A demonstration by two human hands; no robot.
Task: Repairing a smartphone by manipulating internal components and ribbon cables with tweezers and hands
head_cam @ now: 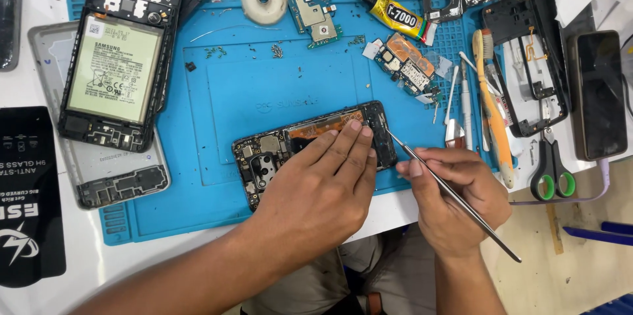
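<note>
Gripping slim steel tweezers (pixel 455 196), opened phone (pixel 315 150)

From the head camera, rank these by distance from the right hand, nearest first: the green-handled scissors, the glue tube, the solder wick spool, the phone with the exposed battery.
1. Green-handled scissors: just right of the right hand, at the mat's edge.
2. Glue tube: above the hand, top of the blue mat.
3. Solder wick spool: top centre, further left.
4. Phone with exposed battery: far left corner.

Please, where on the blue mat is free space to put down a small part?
The middle of the blue mat, between the phone with battery and the circuit boards, is mostly bare, apart from tiny screws. The right edge is crowded with tools.
</note>
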